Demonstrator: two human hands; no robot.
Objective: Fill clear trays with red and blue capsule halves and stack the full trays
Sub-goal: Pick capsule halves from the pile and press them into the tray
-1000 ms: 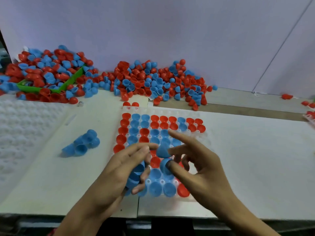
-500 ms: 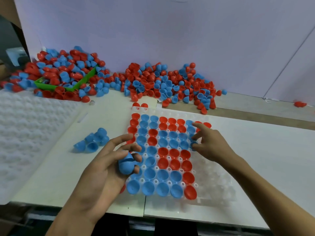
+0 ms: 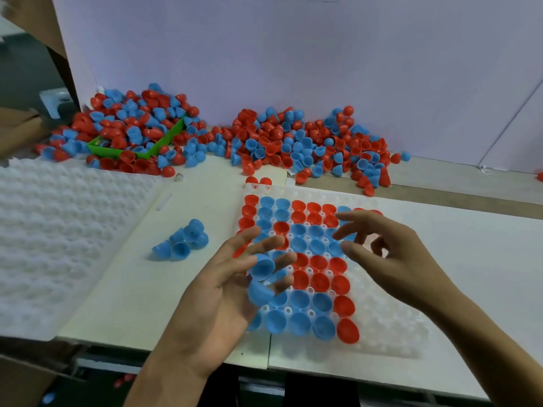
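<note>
A clear tray [image 3: 385, 339] lies on the white table in front of me, its left columns filled with red and blue capsule halves [image 3: 305, 251] and its right part bare. My left hand [image 3: 223, 295] hovers palm-up over the tray's left edge and holds a short stack of blue capsule halves [image 3: 260, 282] among its curled lower fingers, with the upper fingers spread. My right hand [image 3: 393, 254] floats over the tray's upper middle with fingers spread and loosely bent, holding nothing.
A big heap of loose red and blue halves [image 3: 308, 142] runs along the back wall, partly in a green bin [image 3: 141, 152]. A small cluster of blue halves [image 3: 185, 242] lies left of the tray. Empty clear trays [image 3: 58, 230] sit at far left.
My right hand went out to the tray's right side and has come back toward the left hand, with nothing in it. My left hand has spread its upper fingers around the blue stack.
</note>
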